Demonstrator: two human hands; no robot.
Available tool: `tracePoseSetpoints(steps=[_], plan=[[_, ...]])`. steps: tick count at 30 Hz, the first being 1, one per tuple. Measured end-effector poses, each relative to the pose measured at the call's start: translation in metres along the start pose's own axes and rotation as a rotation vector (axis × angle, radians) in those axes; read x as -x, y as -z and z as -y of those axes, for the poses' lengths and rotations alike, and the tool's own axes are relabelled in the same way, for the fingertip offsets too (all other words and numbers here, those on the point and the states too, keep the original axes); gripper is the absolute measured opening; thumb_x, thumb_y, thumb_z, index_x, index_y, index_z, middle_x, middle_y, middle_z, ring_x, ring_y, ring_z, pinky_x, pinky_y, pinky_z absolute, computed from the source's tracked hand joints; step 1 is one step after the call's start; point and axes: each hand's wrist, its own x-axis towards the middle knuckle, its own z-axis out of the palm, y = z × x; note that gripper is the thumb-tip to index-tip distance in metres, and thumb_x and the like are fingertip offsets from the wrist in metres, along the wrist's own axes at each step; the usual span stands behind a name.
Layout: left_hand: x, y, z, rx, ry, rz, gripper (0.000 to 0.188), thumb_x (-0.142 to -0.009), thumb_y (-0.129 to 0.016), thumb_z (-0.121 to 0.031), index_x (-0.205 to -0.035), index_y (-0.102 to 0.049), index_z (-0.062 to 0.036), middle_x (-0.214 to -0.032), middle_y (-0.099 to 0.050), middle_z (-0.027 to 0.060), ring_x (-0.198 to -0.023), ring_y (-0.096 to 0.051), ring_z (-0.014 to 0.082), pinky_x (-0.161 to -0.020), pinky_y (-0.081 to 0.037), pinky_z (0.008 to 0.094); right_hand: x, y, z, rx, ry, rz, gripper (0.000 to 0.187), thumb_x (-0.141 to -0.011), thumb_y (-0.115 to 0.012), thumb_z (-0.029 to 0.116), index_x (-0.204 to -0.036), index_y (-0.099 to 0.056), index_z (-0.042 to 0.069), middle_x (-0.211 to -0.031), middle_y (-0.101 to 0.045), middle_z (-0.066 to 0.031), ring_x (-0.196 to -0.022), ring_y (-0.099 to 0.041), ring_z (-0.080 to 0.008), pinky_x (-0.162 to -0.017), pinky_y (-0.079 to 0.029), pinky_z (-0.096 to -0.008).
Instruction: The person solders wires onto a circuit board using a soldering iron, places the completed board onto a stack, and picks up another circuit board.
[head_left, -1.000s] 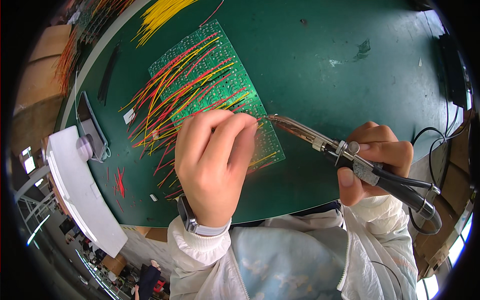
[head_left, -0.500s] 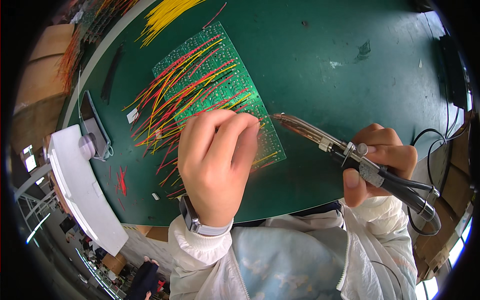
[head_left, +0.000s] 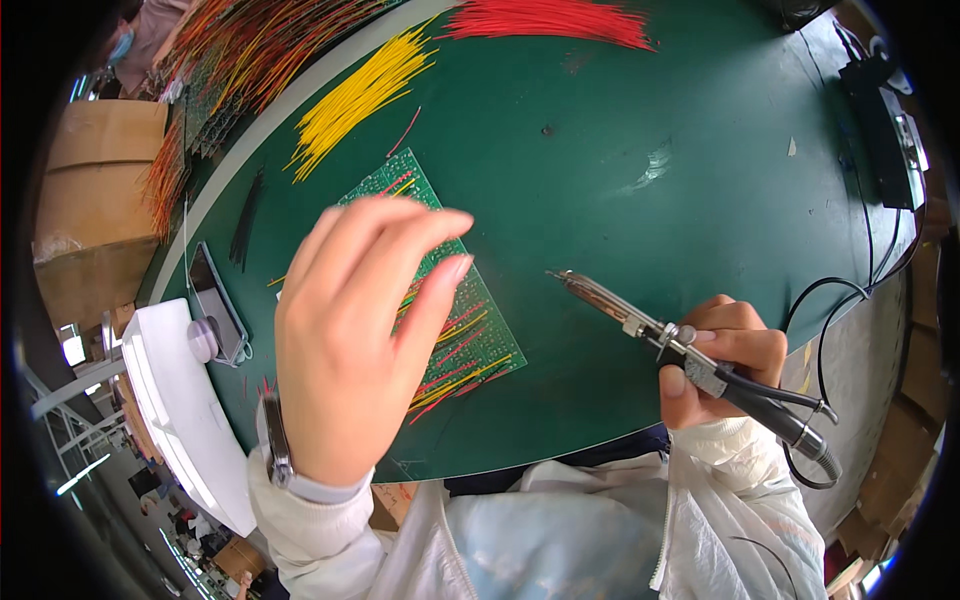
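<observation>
A green circuit board (head_left: 500, 338) lies on the table, with red and yellow wires (head_left: 462, 375) standing out of its near part. My left hand (head_left: 350, 310) is above the board and hides much of it. Its thumb and index finger are apart, and nothing shows between them. A soldering iron (head_left: 645, 328) with a metal feed tube is gripped in my right hand (head_left: 738, 350). Its tip points left, to the right of the board and clear of it.
Bundles of yellow wires (head_left: 365, 95) and red wires (head_left: 550, 22) lie at the far side. Many wired boards (head_left: 260, 50) are piled beyond the left edge. At left are a phone (head_left: 217, 300) and a white case (head_left: 175, 400); black cables (head_left: 825, 300) run at right.
My left hand has opened from a pinch and moved toward the far left part of the board. My right hand still holds the soldering iron. The view has shifted, bringing in the red bundle.
</observation>
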Motion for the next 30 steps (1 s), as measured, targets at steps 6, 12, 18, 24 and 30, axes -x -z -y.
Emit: tracePoseSetpoints(steps=[6,12,18,24,30], plan=[[-0.120,-0.057,0.017,-0.187,-0.440,-0.177,0.015,-0.077,-0.061,-0.008,-0.091,-0.059,-0.0038,-0.090,-0.060,0.0067,-0.083,-0.058,0.0279,-0.072,-0.046,0.0363,-0.009,-0.007,-0.001,0.088,0.086,-0.004,0.037,-0.053,-0.068,-0.003,-0.084,-0.049,0.002,-0.057,-0.049,-0.0059,-0.042,-0.050,-0.0172,-0.040,-0.042,-0.0242],[-0.173,-0.107,0.023,-0.273,-0.501,-0.211,0.007,-0.075,-0.062,-0.012,-0.081,-0.060,-0.0072,-0.081,-0.058,0.0036,-0.077,-0.057,0.0217,-0.069,-0.044,0.0339,-0.005,-0.007,-0.005,0.102,0.067,0.023,0.034,-0.058,-0.068,0.001,-0.085,-0.048,0.003,-0.061,-0.051,-0.0066,-0.046,-0.052,-0.0177,-0.044,-0.044,-0.0248],[-0.173,-0.103,0.016,-0.306,-0.513,-0.217,0.010,-0.073,-0.057,-0.004,-0.080,-0.063,-0.0069,-0.079,-0.059,0.0044,-0.077,-0.058,0.0188,-0.068,-0.043,0.0303,-0.007,-0.008,-0.008,0.081,0.096,-0.014,0.032,-0.057,-0.070,0.002,-0.081,-0.049,0.003,-0.059,-0.051,-0.0065,-0.045,-0.052,-0.0170,-0.042,-0.044,-0.0239],[-0.163,-0.074,0.009,-0.060,-0.382,-0.348,0.002,-0.074,-0.060,-0.007,-0.074,-0.061,-0.0056,-0.077,-0.060,0.0041,-0.071,-0.058,0.0224,-0.068,-0.044,0.0326,-0.006,-0.009,-0.005,0.117,0.113,-0.023,0.032,-0.058,-0.070,0.004,-0.081,-0.048,0.002,-0.060,-0.052,-0.0076,-0.045,-0.053,-0.0168,-0.042,-0.044,-0.0242],[-0.140,-0.028,0.000,0.047,-0.370,-0.583,0.006,-0.079,-0.061,-0.005,-0.083,-0.057,-0.0035,-0.079,-0.061,0.0068,-0.072,-0.060,0.0237,-0.065,-0.046,0.0299,-0.002,-0.012,-0.005,0.142,0.090,-0.063,0.031,-0.061,-0.070,0.007,-0.082,-0.048,0.002,-0.061,-0.054,-0.0087,-0.045,-0.053,-0.0158,-0.042,-0.043,-0.0244]])
